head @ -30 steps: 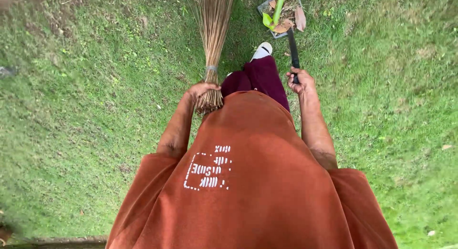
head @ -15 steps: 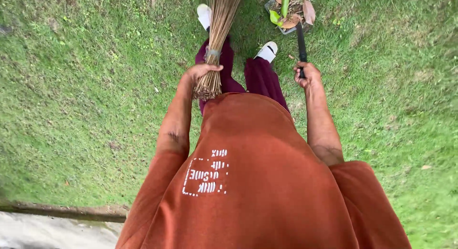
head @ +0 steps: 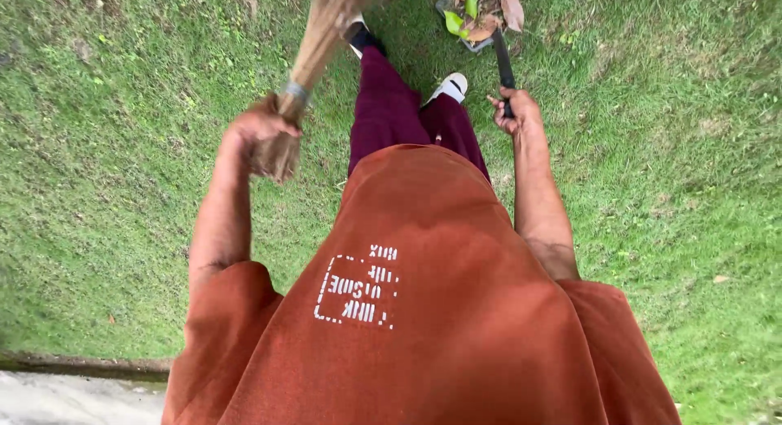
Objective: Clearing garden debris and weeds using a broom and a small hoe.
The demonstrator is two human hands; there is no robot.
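- While the left hand clamps the stick broom, its long axis runs forward over the grass.
- The right hand grips the dustpan handle, leaf-filled pan just ahead.

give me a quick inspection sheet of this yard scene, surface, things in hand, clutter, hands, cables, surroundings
surface: green grass lawn, uneven, with a few small dry leaves scattered on it
job's things: twig broom with a band near its bound end; dark-handled dustpan holding dry and green leaves
clutter: one dry leaf on the grass at the right
grippers: left hand closed around the broom's bound end; right hand closed on the dustpan handle
cables: nothing seen
surroundings: pale paved strip with a dark edge at the lower left; the person's rust-orange shirt, maroon trousers and white shoes fill the middle
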